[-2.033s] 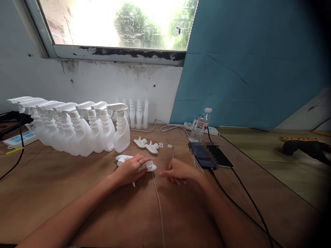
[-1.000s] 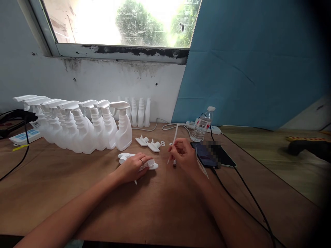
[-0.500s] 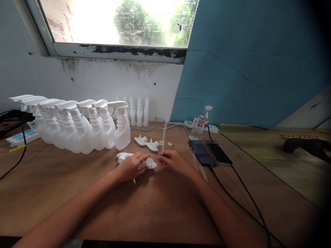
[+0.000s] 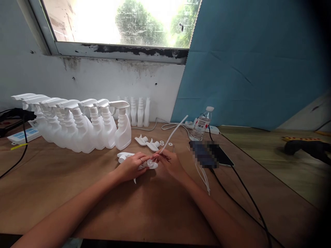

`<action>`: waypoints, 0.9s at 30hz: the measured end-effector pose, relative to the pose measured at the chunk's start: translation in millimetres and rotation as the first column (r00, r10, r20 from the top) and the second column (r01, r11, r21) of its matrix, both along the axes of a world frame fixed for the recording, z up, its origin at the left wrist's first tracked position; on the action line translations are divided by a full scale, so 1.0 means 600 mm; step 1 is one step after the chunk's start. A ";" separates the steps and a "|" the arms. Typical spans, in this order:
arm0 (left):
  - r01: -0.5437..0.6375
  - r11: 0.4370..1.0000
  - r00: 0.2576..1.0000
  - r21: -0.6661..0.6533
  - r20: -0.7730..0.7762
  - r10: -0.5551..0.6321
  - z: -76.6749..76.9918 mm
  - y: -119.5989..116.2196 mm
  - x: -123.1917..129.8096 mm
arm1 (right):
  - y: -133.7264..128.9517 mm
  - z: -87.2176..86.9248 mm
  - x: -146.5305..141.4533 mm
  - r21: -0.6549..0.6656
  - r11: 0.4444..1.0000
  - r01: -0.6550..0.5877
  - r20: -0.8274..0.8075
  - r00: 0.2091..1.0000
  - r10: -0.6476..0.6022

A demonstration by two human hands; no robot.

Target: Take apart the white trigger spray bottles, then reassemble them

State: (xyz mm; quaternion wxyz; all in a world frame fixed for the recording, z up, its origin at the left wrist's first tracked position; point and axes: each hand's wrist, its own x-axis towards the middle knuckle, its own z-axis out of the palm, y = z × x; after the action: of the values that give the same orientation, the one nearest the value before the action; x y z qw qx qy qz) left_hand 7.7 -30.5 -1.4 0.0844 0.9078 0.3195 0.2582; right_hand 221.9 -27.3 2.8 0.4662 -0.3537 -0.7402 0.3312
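Note:
My left hand (image 4: 134,165) is closed over a white trigger spray head (image 4: 153,166) that lies on the table, its round collar facing my right hand. Between the fingertips of my right hand (image 4: 167,161) is a thin white dip tube (image 4: 173,133), slanting up and to the right. The tube's lower end is at the collar; my fingers hide whether it is inside. Another spray head (image 4: 123,157) lies just behind my left hand. Beyond the hands are two more spray heads (image 4: 153,144) and a few small white washers (image 4: 170,144).
White spray bottles (image 4: 84,132) with heads on stand in a row at the left. Several headless bottles (image 4: 140,112) stand by the wall. A water bottle (image 4: 201,124), phones (image 4: 219,153), loose tubes (image 4: 204,177) and black cables (image 4: 244,187) are on the right.
My right hand has moved left to the spray head's collar, and the dip tube now leans right instead of standing nearly upright. My left hand keeps its hold.

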 end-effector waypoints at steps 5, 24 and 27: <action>-0.020 1.000 1.000 -0.017 -0.004 0.020 0.002 0.001 0.000 | -0.006 0.006 -0.005 0.136 0.991 0.004 0.098 0.995 -0.017; -0.013 0.987 0.989 -0.161 0.141 0.037 -0.011 0.015 -0.001 | 0.002 -0.022 -0.033 0.230 0.973 -0.024 0.118 0.993 -0.003; -0.006 0.985 0.988 -0.174 0.148 0.032 -0.011 0.014 -0.002 | 0.001 -0.028 -0.032 0.237 0.971 0.007 0.113 0.993 -0.035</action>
State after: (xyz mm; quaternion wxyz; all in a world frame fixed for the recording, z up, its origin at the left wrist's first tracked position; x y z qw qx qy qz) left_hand 6.8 -21.8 -8.1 0.1843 0.8718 0.3422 0.2980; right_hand 202.6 -26.8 -13.7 0.4643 -0.3222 -0.7966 0.2146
